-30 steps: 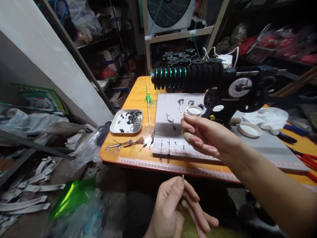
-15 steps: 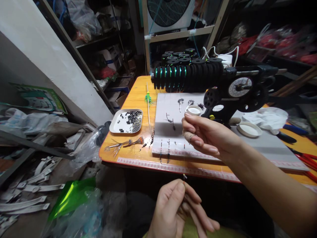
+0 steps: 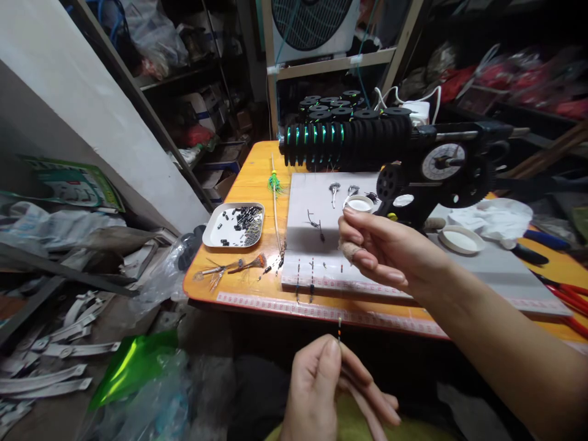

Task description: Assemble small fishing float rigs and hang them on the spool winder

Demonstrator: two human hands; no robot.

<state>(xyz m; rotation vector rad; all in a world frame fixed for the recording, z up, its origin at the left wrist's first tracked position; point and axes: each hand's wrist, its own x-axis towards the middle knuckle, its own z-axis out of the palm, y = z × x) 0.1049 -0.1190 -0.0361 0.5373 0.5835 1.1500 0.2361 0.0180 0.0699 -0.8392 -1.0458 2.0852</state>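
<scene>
My left hand, low in the centre, pinches a thin line; a small dark and orange bead piece stands up just above its thumb and fingertip. Over the grey board, my right hand is closed, thumb against forefinger, with a wrap on one finger. What its fingertips hold is too fine to make out. Two beaded strands lie across the board's front edge. A white tray of small black and metal parts is at the left of the orange table.
Behind the board a black machine carries a row of spools. White round lids and red-handled pliers are at the right. A measuring tape runs along the front edge. A fan stands behind.
The small bead piece above my left thumb now stands more upright, showing orange and dark bands. My left hand has shifted slightly left. My right hand is almost where it was.
</scene>
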